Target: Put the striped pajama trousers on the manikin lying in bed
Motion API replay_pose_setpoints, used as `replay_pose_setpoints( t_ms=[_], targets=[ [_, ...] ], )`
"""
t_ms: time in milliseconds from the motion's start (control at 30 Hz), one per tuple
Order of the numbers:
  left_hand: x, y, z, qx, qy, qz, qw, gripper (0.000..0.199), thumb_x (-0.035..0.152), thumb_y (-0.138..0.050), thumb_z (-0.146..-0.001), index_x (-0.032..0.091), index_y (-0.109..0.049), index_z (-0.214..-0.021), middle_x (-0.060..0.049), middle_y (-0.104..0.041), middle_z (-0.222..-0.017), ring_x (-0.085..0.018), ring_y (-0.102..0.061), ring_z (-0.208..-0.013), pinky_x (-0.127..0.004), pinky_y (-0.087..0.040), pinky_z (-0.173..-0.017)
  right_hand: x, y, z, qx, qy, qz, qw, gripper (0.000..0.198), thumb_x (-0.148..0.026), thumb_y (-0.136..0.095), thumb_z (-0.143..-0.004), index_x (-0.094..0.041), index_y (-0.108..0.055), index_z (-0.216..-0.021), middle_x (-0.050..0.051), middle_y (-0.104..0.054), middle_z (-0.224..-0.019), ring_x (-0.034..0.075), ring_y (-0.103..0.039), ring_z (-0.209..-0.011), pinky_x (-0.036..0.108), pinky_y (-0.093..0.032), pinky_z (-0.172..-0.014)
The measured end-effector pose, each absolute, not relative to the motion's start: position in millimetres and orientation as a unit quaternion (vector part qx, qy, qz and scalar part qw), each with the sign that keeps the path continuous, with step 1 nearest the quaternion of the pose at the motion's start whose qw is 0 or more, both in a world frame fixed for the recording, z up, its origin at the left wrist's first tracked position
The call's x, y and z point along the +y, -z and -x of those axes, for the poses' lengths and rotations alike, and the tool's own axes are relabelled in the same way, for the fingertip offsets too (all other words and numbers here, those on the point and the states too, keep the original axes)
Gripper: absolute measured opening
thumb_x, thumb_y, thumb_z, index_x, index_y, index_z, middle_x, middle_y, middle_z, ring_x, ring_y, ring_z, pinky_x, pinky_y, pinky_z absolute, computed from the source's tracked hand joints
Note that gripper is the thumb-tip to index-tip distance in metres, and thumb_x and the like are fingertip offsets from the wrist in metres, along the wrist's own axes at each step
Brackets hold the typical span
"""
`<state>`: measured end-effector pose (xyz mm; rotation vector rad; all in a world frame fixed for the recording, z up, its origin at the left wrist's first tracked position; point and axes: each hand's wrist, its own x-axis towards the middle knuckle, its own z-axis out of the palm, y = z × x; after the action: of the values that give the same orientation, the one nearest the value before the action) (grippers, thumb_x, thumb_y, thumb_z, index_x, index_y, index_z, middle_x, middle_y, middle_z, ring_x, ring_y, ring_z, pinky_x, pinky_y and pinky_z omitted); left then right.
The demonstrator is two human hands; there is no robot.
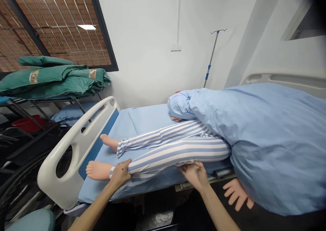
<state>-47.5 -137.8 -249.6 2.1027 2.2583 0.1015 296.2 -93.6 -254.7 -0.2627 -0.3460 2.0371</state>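
Note:
A nursing manikin in blue-and-white striped trousers (183, 151) lies on the bed, with both bare feet (98, 170) toward the footboard. My left hand (121, 174) is wrapped over the near lower leg just above the ankle, on the trouser cuff. At the near knee, my right hand (195, 175) has its fingers curled at the lower edge of the leg, closed on the trouser cloth; its fingertips are partly hidden. A blue quilt (267, 129) covers the upper body. From beneath it, the manikin's near hand (238, 193) hangs over the bed's side.
A white footboard (59, 156) rises at the left end of the blue-sheeted bed (150, 113). Beyond it are a wheelchair (17, 190), folded green quilts (51, 76) and a red basin (29, 123). An IV pole (211, 59) stands by the wall.

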Motion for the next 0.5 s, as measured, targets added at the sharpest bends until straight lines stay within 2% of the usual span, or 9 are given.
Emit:
replay_pose_setpoints(
  t_ms=[100,200,300,500],
  targets=[
    [-129,257,19,0.726,-0.066,-0.678,0.088,0.053,0.018,-0.050,-0.054,0.019,-0.043,-0.107,-0.003,-0.058,-0.098,-0.019,-0.051,-0.090,-0.025,-0.034,-0.074,-90,227,-306,-0.168,-0.840,0.102,0.506,0.016,-0.030,-0.048,-0.062,-0.023,-0.057,-0.073,0.001,-0.060,-0.082,0.020,-0.049,-0.090,0.042,-0.031,-0.086],
    [-119,256,-14,0.708,-0.125,-0.683,0.131,0.041,0.021,-0.052,-0.056,0.021,-0.046,-0.097,0.001,-0.058,-0.085,-0.016,-0.052,-0.078,-0.022,-0.034,-0.064,-87,200,-315,-0.191,-0.836,0.092,0.507,0.021,-0.033,-0.048,-0.061,-0.024,-0.057,-0.078,0.002,-0.059,-0.089,0.022,-0.047,-0.095,0.042,-0.031,-0.085],
    [-107,253,-48,0.678,-0.191,-0.690,0.165,0.033,0.023,-0.054,-0.057,0.022,-0.047,-0.089,0.002,-0.057,-0.078,-0.013,-0.051,-0.072,-0.021,-0.033,-0.061,-83,179,-325,-0.209,-0.826,0.090,0.516,0.022,-0.036,-0.048,-0.061,-0.025,-0.056,-0.078,0.001,-0.058,-0.091,0.022,-0.047,-0.095,0.040,-0.032,-0.084],
    [-88,266,-90,0.688,-0.252,-0.654,0.187,0.037,0.024,-0.058,-0.056,0.021,-0.047,-0.091,0.002,-0.056,-0.075,-0.013,-0.051,-0.069,-0.021,-0.032,-0.059,-74,164,-336,-0.236,-0.805,0.112,0.532,0.026,-0.037,-0.047,-0.062,-0.024,-0.056,-0.082,0.000,-0.058,-0.089,0.018,-0.049,-0.088,0.034,-0.035,-0.081]
  ],
)
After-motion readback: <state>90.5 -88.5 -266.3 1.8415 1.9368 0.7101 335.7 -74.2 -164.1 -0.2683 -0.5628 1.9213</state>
